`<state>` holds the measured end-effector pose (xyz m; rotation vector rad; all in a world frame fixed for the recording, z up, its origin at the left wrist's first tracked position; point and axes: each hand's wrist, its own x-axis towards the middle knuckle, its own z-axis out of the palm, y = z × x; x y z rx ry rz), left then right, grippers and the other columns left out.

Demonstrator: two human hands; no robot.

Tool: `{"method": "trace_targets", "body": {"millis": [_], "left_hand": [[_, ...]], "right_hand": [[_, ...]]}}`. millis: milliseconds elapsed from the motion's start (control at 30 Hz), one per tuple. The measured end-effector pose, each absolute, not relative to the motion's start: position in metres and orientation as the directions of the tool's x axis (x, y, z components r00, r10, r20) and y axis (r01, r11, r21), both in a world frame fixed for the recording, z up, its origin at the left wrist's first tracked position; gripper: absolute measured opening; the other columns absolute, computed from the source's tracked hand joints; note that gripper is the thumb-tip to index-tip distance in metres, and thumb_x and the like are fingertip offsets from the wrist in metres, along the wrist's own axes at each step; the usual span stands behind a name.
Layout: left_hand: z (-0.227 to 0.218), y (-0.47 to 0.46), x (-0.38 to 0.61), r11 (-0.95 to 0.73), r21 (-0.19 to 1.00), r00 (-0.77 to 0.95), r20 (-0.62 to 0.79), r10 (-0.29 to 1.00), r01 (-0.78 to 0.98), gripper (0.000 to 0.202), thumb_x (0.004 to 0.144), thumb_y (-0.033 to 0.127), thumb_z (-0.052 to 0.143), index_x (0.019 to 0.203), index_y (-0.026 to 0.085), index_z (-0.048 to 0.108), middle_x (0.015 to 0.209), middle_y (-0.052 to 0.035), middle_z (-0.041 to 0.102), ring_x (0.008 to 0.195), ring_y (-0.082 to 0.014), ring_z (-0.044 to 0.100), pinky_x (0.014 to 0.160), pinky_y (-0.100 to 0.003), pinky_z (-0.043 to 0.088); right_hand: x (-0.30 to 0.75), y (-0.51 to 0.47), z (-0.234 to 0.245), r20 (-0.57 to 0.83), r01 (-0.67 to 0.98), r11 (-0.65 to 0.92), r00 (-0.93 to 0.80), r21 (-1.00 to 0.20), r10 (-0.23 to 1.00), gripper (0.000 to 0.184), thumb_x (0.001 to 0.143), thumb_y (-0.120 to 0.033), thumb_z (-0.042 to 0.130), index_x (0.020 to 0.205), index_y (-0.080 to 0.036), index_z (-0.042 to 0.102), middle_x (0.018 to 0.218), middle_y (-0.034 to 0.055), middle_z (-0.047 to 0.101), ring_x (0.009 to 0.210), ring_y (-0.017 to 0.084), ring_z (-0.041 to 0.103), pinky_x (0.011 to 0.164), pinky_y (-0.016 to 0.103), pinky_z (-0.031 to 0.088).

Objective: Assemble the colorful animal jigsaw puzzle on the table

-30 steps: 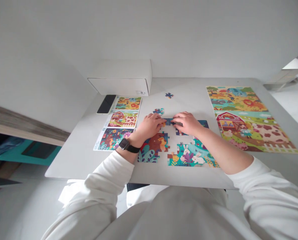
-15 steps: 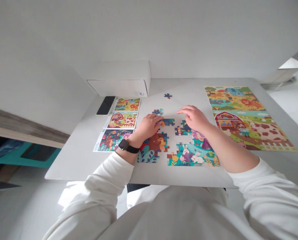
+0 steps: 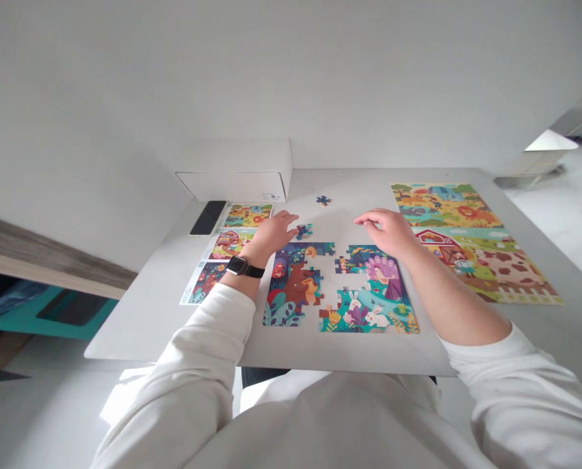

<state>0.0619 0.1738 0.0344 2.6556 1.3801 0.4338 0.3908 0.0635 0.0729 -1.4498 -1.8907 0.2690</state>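
Observation:
My left hand [image 3: 277, 231], with a watch at the wrist, is open at the upper left of the puzzle, its fingers close beside a loose jigsaw piece [image 3: 304, 231]. On the table lies a partly joined jigsaw puzzle: a left section [image 3: 298, 286] with a bear and dark leaves, and a right section [image 3: 373, 309] with white rabbits and a purple peacock. A gap runs between these sections. My right hand [image 3: 383, 228] hovers over the upper right of the puzzle, fingers stretched and holding nothing. Farther back lies another loose puzzle piece [image 3: 323, 201].
Two finished picture puzzles, a safari scene [image 3: 447, 205] and a farm scene [image 3: 491, 264], lie at the right. At the left are a printed picture sheet [image 3: 232, 244] and a phone [image 3: 207, 217]. A white box [image 3: 232, 186] stands by the wall.
My left hand has lifted off the left puzzle section and moved left, uncovering its top edge. My right hand has shifted slightly right. The camera view has tilted a little.

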Motion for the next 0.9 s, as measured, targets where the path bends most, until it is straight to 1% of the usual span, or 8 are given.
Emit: {"method": "trace_targets", "body": {"millis": [133, 267, 367, 467, 633, 700, 767, 900], "left_hand": [[0.029, 0.183, 0.069, -0.607, 0.189, 0.602, 0.088, 0.794, 0.772, 0.041, 0.102, 0.033, 0.063, 0.138, 0.018, 0.074, 0.138, -0.0159, 0.071, 0.124, -0.0292, 0.07, 0.11, -0.039, 0.054], [0.027, 0.19, 0.068, -0.626, 0.254, 0.617, 0.125, 0.777, 0.737, 0.032, 0.094, 0.033, 0.07, 0.122, 0.019, 0.077, 0.127, -0.0133, 0.073, 0.119, -0.0288, 0.07, 0.107, -0.039, 0.055], [0.03, 0.193, 0.065, -0.582, 0.375, 0.565, 0.168, 0.808, 0.722, 0.023, 0.086, 0.03, 0.077, 0.107, 0.021, 0.075, 0.113, -0.0093, 0.077, 0.105, -0.0268, 0.072, 0.099, -0.038, 0.056], [0.038, 0.189, 0.063, -0.47, 0.533, 0.466, 0.152, 0.871, 0.704, 0.015, 0.083, 0.026, 0.079, 0.095, 0.022, 0.07, 0.094, -0.0049, 0.078, 0.086, -0.0218, 0.071, 0.084, -0.033, 0.057], [0.057, 0.171, 0.063, -0.28, 0.796, 0.334, 0.105, 0.937, 0.536, 0.023, 0.082, 0.029, 0.084, 0.09, 0.021, 0.064, 0.083, -0.0014, 0.073, 0.066, -0.0149, 0.067, 0.062, -0.027, 0.053], [0.063, 0.158, 0.066, -0.222, 0.882, 0.34, 0.076, 0.937, 0.415, 0.029, 0.081, 0.032, 0.088, 0.09, 0.021, 0.062, 0.08, -0.0008, 0.071, 0.065, -0.0144, 0.069, 0.061, -0.026, 0.056], [0.068, 0.143, 0.074, -0.173, 0.938, 0.367, 0.053, 0.929, 0.302, 0.034, 0.081, 0.034, 0.091, 0.09, 0.02, 0.062, 0.077, -0.0008, 0.071, 0.067, -0.015, 0.072, 0.064, -0.027, 0.059], [0.071, 0.119, 0.1, -0.085, 0.979, 0.414, 0.001, 0.91, 0.185, 0.036, 0.083, 0.032, 0.095, 0.09, 0.019, 0.062, 0.072, 0.0005, 0.07, 0.067, -0.0152, 0.075, 0.067, -0.027, 0.062]], "right_hand": [[0.392, 0.063, 0.075, 0.43, 0.749, 0.348, -0.094, -0.563, 0.898, 0.034, 0.096, -0.014, 0.055, 0.101, -0.025, 0.087, 0.107, 0.0053, 0.086, 0.103, 0.026, 0.08, 0.098, 0.041, 0.061], [0.392, 0.064, 0.075, 0.431, 0.745, 0.345, -0.085, -0.571, 0.898, 0.033, 0.096, -0.014, 0.056, 0.1, -0.025, 0.087, 0.107, 0.0047, 0.087, 0.102, 0.025, 0.08, 0.098, 0.04, 0.06], [0.392, 0.064, 0.075, 0.423, 0.745, 0.339, -0.085, -0.575, 0.902, 0.033, 0.096, -0.015, 0.056, 0.101, -0.026, 0.087, 0.107, 0.0043, 0.087, 0.101, 0.025, 0.079, 0.097, 0.039, 0.061], [0.392, 0.064, 0.075, 0.41, 0.746, 0.33, -0.084, -0.578, 0.908, 0.033, 0.097, -0.016, 0.056, 0.101, -0.026, 0.087, 0.107, 0.0041, 0.087, 0.101, 0.025, 0.079, 0.097, 0.04, 0.061], [0.394, 0.066, 0.072, 0.401, 0.733, 0.333, -0.09, -0.593, 0.911, 0.031, 0.097, -0.018, 0.057, 0.102, -0.026, 0.087, 0.108, 0.0049, 0.087, 0.103, 0.026, 0.079, 0.099, 0.043, 0.062], [0.393, 0.066, 0.07, 0.387, 0.701, 0.339, -0.096, -0.628, 0.917, 0.027, 0.097, -0.021, 0.061, 0.108, -0.025, 0.086, 0.108, 0.0059, 0.086, 0.1, 0.025, 0.079, 0.099, 0.044, 0.063], [0.39, 0.065, 0.067, 0.356, 0.641, 0.353, -0.131, -0.682, 0.925, 0.03, 0.096, -0.025, 0.067, 0.122, -0.024, 0.082, 0.112, 0.0075, 0.085, 0.098, 0.024, 0.079, 0.097, 0.044, 0.065], [0.377, 0.059, 0.064, 0.313, 0.531, 0.416, -0.277, -0.738, 0.909, 0.062, 0.09, -0.028, 0.079, 0.15, -0.027, 0.067, 0.138, 0.0106, 0.077, 0.103, 0.023, 0.078, 0.093, 0.042, 0.067]]}}
